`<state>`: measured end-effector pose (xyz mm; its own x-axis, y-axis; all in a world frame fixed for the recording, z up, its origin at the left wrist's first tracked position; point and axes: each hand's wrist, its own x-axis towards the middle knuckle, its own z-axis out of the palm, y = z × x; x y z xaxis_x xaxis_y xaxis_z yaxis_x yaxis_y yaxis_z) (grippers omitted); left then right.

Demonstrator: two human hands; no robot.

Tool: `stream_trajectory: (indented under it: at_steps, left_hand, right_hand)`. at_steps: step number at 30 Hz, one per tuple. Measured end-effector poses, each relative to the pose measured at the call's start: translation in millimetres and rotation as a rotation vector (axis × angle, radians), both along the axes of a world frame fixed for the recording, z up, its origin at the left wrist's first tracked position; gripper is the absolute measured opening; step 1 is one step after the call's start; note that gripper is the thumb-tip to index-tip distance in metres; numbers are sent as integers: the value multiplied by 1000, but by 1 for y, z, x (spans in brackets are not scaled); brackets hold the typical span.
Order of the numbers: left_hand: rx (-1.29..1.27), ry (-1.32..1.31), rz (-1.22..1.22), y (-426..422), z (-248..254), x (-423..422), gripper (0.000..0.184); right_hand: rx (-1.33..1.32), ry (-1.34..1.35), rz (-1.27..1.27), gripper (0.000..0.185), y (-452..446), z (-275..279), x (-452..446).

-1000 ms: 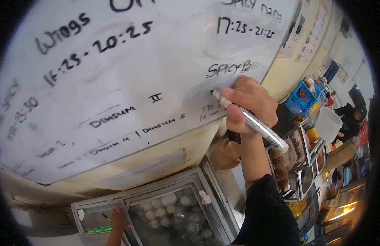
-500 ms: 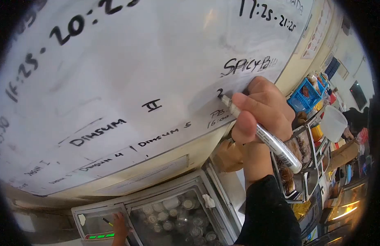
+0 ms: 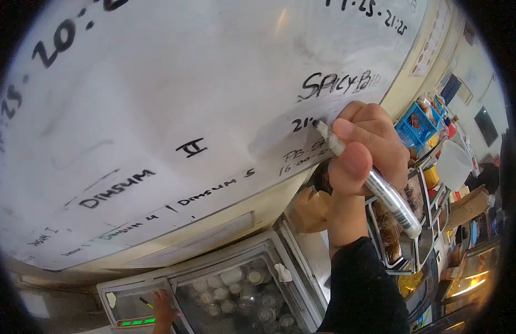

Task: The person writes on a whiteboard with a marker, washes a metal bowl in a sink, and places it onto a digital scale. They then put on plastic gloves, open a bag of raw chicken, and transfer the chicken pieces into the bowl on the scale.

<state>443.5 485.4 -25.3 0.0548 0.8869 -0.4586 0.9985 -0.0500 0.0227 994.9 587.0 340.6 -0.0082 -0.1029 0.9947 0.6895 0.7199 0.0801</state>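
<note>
The right hand [image 3: 374, 146] grips the marker [image 3: 392, 203], tip between ten and eleven o'clock against the whiteboard [image 3: 213, 83]; left hand's [image 3: 164, 312] grip unclear.

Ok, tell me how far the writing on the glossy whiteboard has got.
Looks done: the black heading starting "SPICY" and the black digits "21" below it. In hand: the silver-white marker, in the right hand, tip at the glossy whiteboard. Left: probably the minutes, judging by the black "21:25" above.
</note>
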Motion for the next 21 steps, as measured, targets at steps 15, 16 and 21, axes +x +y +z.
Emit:
stream_trajectory:
  at_steps: [15, 16, 21]
  left_hand:
    - [-78, 10, 8, 3, -6, -5, 113]
    - [-69, 20, 1, 4, -9, -8, 114]
    - [-82, 42, 7, 4, -9, -5, 118]
  right_hand:
    - [-2, -75, -5, 37, -2, 5, 19]
    - [-1, -86, -13, 38, -1, 5, 19]
    - [22, -102, -18, 37, 1, 1, 18]
